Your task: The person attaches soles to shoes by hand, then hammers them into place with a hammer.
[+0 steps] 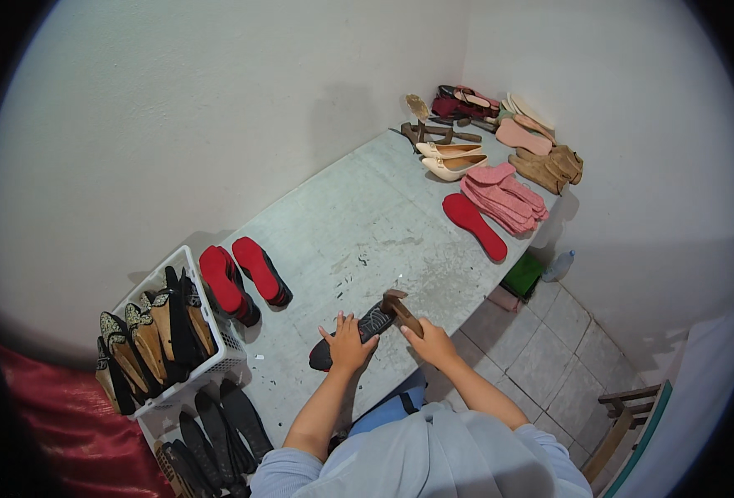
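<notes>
A black sole [374, 322] with pale line markings lies flat on the table, a red edge showing at its near-left end. My left hand [348, 344] is laid across its middle, thumb and fingers on either side, holding it against the tabletop. Part of the sole is hidden under that hand. In my right hand [436, 344] is a hammer, its wooden handle [407, 316] closed in the fingers. The metal hammer head [394, 295] is at the far end of the sole; whether it touches cannot be told.
Left stands a white basket [230, 357] of shoes, with black soles [242, 419] nearer me. Two red-topped stacks [227, 278] sit beside it. Far right are a red insole [475, 226], pink insoles [504, 195], cream shoes [452, 166] and hammers. Small scraps dot the table [325, 241].
</notes>
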`<action>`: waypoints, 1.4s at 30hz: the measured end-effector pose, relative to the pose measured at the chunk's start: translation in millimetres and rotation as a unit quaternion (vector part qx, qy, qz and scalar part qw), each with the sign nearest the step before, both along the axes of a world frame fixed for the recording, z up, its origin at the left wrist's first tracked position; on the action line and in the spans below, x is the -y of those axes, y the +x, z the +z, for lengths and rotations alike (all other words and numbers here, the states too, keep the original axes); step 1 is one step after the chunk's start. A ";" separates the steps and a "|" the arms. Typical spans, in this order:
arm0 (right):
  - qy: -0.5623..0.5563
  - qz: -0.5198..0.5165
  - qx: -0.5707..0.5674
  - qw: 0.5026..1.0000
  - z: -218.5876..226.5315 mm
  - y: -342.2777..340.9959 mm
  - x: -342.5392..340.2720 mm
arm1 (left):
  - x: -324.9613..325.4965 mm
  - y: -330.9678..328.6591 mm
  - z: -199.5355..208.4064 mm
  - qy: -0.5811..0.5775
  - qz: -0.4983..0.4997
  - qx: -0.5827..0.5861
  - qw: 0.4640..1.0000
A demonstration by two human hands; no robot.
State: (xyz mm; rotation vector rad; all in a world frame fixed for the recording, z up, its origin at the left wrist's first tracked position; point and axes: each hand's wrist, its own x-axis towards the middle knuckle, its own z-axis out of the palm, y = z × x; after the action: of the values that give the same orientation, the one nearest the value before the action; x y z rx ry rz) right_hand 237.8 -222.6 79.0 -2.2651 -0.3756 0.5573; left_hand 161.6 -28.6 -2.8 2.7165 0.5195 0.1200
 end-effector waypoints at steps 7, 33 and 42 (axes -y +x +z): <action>-0.022 0.040 0.076 0.996 -26.0 -13.9 7.6 | 1.2 -2.3 2.1 0.010 -0.003 -0.005 1.000; -0.062 0.063 0.075 0.993 -11.3 -25.2 -19.1 | -9.6 -31.7 1.1 0.034 -0.188 0.173 0.966; -0.028 0.068 0.059 0.995 -14.8 -24.6 -29.1 | -9.4 -31.0 -6.5 0.013 -0.177 0.213 0.961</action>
State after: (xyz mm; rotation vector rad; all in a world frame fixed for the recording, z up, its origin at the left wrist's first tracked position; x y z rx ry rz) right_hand 213.1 -193.5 64.2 -2.3462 -0.5842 0.5097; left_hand 130.6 -19.1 -9.3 2.6445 -0.0930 0.6005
